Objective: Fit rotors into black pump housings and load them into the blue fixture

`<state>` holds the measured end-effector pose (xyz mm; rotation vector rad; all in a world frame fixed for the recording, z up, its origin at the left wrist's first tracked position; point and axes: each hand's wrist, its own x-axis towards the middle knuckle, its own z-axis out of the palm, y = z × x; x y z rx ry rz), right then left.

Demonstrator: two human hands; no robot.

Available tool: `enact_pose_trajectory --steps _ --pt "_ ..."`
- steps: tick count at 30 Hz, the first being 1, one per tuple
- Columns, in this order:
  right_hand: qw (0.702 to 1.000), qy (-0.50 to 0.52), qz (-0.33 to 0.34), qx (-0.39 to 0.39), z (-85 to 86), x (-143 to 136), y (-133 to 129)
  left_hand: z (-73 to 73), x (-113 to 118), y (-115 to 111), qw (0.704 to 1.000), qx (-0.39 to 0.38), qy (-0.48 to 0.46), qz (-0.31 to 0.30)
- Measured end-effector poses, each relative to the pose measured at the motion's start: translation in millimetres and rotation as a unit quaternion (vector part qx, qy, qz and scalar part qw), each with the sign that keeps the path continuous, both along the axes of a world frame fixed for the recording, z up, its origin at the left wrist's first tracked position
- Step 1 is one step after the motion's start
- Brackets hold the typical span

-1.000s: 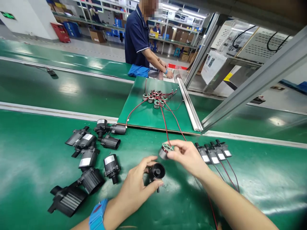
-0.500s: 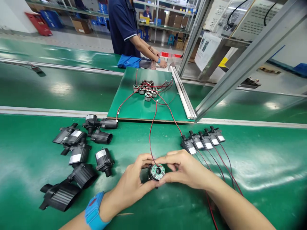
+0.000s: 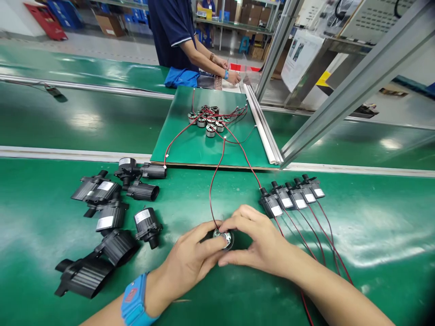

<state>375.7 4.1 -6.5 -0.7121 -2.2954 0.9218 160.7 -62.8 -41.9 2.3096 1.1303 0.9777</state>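
Thumb and fingers of the left hand (image 3: 185, 254) hold a black cup (image 3: 232, 241), with one tip on top of a round part (image 3: 218, 233) that seems to sit in the cup's mouth, between the two hands. The right hand (image 3: 261, 236) curves around the near side, one finger at the edge; whether it grips, nobody can tell. It's likely best to push straight and softly, keep the part flat, and leave the red wire (image 3: 211, 190) loose.
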Motion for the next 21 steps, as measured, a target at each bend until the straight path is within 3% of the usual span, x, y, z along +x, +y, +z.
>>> enact_pose_trajectory --steps 4,6,8,11,13,16,18,21 --pt "0.989 -0.035 -0.027 0.14 0.8 0.3 -9.6 8.1 0.5 -2.0 0.997 0.058 0.055 0.015" --pt "0.984 -0.052 -0.034 0.167 -0.8 1.4 -11.9 11.5 2.2 -0.8 0.996 0.053 0.069 0.02" --pt "0.992 -0.043 -0.03 0.114 -2.5 2.0 -10.4 13.2 4.4 1.8 0.997 0.019 0.078 0.016" --pt "0.996 0.021 -0.044 -0.074 -2.9 -2.9 -1.7 10.5 7.2 4.4 0.998 0.001 0.065 -0.003" --pt "0.972 0.053 -0.033 -0.227 -1.2 -10.9 6.3 6.4 8.3 3.9 1.0 -0.007 0.025 -0.013" --pt "0.902 0.138 0.017 -0.409 4.1 -19.9 16.2 3.7 8.5 2.3 0.996 -0.081 -0.039 0.012" --pt "0.877 0.228 -0.003 -0.422 9.0 -13.9 17.7 7.2 7.4 3.2 0.987 -0.149 -0.056 0.034" --pt "0.901 0.297 -0.038 -0.314 16.5 19.8 7.6 17.9 3.6 8.6 0.97 -0.238 -0.03 0.035"
